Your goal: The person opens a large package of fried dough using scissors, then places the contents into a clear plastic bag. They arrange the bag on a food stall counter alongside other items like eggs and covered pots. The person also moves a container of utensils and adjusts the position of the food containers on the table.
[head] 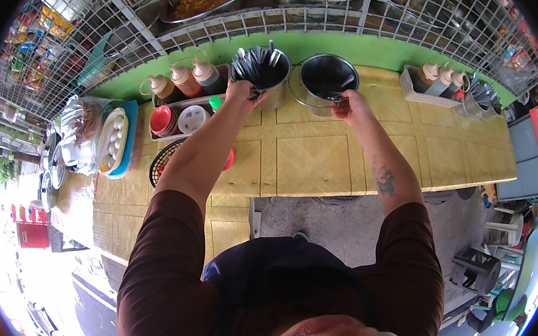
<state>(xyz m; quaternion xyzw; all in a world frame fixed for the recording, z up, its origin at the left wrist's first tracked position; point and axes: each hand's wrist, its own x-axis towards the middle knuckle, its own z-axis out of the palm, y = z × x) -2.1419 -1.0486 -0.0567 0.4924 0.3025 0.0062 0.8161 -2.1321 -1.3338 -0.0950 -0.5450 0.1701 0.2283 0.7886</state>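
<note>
My left hand (245, 95) grips the near rim of a stainless steel pot (275, 90). A bunch of metal spoons and forks (253, 62) leans inside it with handles up. My right hand (351, 107) holds the near right rim of a second stainless steel pot (312, 98). In that one a few pieces of metal cutlery (347, 81) lie low against the right side; the dark interior hides the rest. Both pots stand side by side at the back of a table with a yellow patterned cover (314, 162), close to a green ledge (378, 48).
Left of the pots sit a basket of squeeze bottles (203, 73), red bowls (163, 119), a black basket (163, 159) and a tray of eggs (113, 141). A white condiment basket (429, 93) stands at right. Wire mesh (304, 19) fronts the food trays. Stools (476, 269) stand behind.
</note>
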